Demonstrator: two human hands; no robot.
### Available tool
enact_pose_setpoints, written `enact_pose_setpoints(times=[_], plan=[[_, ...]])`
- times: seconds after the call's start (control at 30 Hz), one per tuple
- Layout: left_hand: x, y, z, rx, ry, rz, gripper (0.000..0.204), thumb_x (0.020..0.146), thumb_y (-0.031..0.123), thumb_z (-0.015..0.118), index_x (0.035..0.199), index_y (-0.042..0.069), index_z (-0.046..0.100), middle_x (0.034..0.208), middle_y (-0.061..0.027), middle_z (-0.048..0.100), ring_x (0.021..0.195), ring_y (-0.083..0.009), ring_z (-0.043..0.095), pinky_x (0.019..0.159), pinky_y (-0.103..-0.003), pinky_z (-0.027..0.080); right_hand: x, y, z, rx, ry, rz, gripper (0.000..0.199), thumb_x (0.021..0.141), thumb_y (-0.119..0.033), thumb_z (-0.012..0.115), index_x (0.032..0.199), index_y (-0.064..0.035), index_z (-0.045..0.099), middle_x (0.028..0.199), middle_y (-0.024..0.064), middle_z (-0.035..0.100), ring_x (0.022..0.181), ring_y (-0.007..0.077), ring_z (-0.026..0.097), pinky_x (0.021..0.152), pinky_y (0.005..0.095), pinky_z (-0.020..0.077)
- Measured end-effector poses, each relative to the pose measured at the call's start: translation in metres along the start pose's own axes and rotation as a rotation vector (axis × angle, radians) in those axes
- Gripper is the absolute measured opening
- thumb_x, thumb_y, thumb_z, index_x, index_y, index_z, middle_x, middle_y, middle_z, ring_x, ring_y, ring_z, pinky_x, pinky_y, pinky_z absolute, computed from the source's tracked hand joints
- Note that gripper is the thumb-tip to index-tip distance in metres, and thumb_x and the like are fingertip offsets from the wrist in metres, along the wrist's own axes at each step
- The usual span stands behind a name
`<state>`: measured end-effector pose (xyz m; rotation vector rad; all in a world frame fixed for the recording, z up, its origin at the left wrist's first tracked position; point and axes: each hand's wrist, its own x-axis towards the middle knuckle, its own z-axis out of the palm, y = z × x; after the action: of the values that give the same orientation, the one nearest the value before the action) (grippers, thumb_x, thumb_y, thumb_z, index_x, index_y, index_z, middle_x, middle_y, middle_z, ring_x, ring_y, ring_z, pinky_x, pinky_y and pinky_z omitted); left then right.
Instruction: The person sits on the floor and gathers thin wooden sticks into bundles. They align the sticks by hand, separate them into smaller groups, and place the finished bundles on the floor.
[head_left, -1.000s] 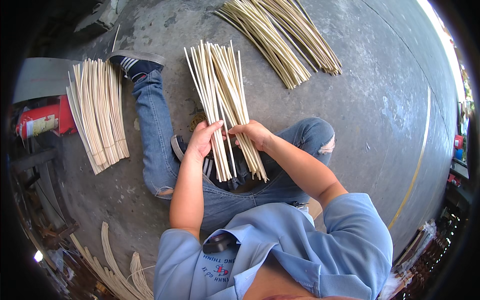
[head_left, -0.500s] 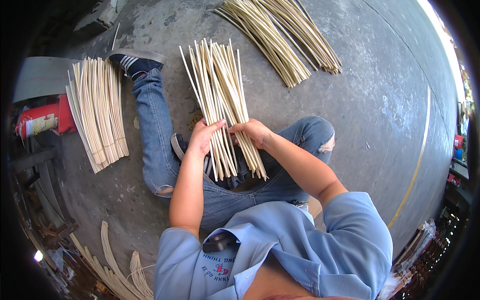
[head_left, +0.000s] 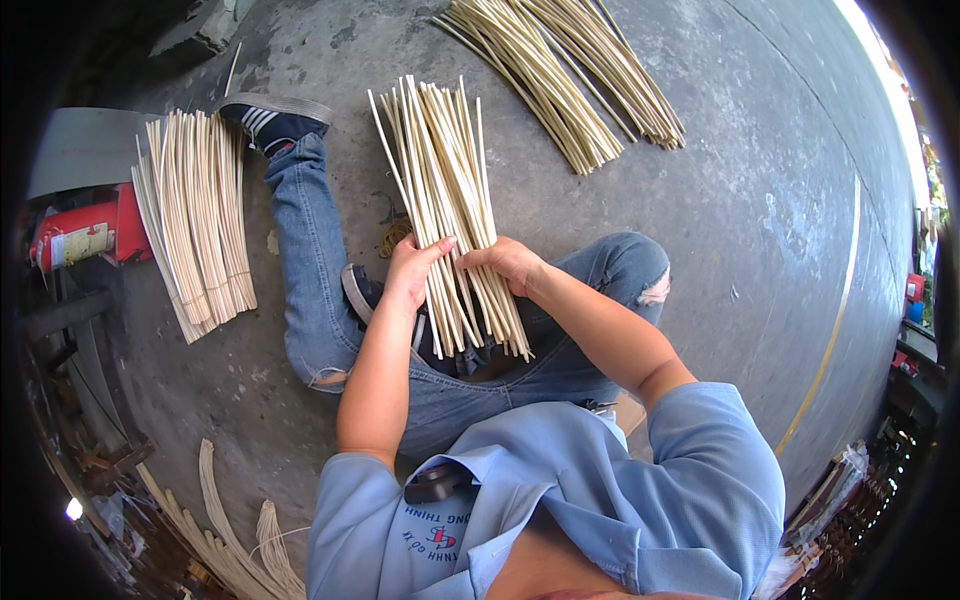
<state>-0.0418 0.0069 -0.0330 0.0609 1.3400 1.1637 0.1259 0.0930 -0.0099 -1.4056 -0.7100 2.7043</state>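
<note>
Bundle of pale yellow split cane strips (head_left: 445, 200) lies across the seated person's lap, its far ends fanning out over the grey concrete floor (head_left: 720, 230) and its near ends resting on the blue-jeaned legs (head_left: 320, 300). Left hand (head_left: 408, 275) presses against the bundle's left edge, fingers wrapped partly round the strips; right hand (head_left: 508, 262) closes over the right edge from above, so both grips are narrow and hold the same bundle between them. Against the frame of a second ago, the far tips have swung slightly to the left and spread a little wider, while the hands have kept their place near the bundle's lower third. I judge this to be a squaring or sorting of the strips, with the ends being evened.

Beyond the outstretched leg, a second flat sheaf of pale cane strips (head_left: 195, 225) lies on the floor, well apart from the hands. A larger, greener-yellow heap of long cane strips (head_left: 565, 75) lies farther off, at the top. Curved offcuts of cane (head_left: 225, 540) sit near the lower left. A red cylinder (head_left: 75, 240) lies at the left rim. No container shows; every lot of strips lies loose on the floor.
</note>
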Motion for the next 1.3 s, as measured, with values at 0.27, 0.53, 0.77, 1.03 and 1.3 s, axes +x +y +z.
enact_pose_setpoints(times=[0.27, 0.53, 0.77, 1.03, 1.3], plan=[[-0.006, 0.009, 0.001, -0.077, -0.091, -0.037, 0.025, 0.092, 0.01, 0.076, 0.113, 0.002, 0.066, 0.097, -0.007, 0.071, 0.084, -0.0166, 0.068, 0.075, -0.031, 0.058, -0.002, -0.003, -0.001, 0.052, -0.043, 0.017, 0.039, 0.083, -0.004, 0.067, 0.12, 0.0043, 0.062, 0.102, 0.0169, 0.071, 0.086, 0.0251, 0.071, 0.083, 0.0396, 0.0611], [-0.012, 0.024, 0.0, -0.16, -0.128, -0.03, 0.027, 0.101, 0.024, 0.065, 0.119, 0.004, 0.064, 0.096, -0.0073, 0.068, 0.079, -0.016, 0.066, 0.071, -0.03, 0.058, -0.004, -0.02, -0.004, 0.179, -0.087, 0.059, 0.033, 0.083, -0.008, 0.065, 0.116, -0.0011, 0.065, 0.096, 0.0088, 0.071, 0.075, 0.018, 0.067, 0.071, 0.0338, 0.0591], [-0.015, 0.023, 0.001, -0.227, -0.191, -0.057, 0.029, 0.102, 0.015, 0.059, 0.126, -0.001, 0.06, 0.111, -0.0155, 0.069, 0.092, -0.0247, 0.071, 0.082, -0.038, 0.062, -0.004, -0.014, -0.001, 0.154, -0.073, 0.008, 0.037, 0.084, -0.007, 0.065, 0.119, 0.0042, 0.062, 0.101, 0.0142, 0.071, 0.083, 0.0238, 0.071, 0.078, 0.0398, 0.0623], [-0.013, 0.019, -0.001, -0.142, -0.118, -0.007, 0.028, 0.097, 0.005, 0.062, 0.124, -0.002, 0.06, 0.112, -0.0131, 0.069, 0.095, -0.0234, 0.07, 0.084, -0.039, 0.061, -0.001, -0.009, -0.006, 0.07, -0.078, 0.011, 0.037, 0.085, -0.013, 0.066, 0.117, 0.0053, 0.064, 0.1, 0.0146, 0.071, 0.084, 0.0234, 0.071, 0.08, 0.0384, 0.0613], [-0.009, 0.013, 0.003, -0.013, -0.047, 0.024, 0.031, 0.091, 0.003, 0.07, 0.121, -0.002, 0.062, 0.109, -0.0124, 0.071, 0.096, -0.0216, 0.071, 0.085, -0.036, 0.059, -0.003, -0.009, -0.002, 0.004, -0.089, -0.048, 0.052, 0.083, -0.012, 0.076, 0.128, 0.0052, 0.057, 0.108, 0.0174, 0.071, 0.091, 0.0256, 0.072, 0.087, 0.0415, 0.0608]])
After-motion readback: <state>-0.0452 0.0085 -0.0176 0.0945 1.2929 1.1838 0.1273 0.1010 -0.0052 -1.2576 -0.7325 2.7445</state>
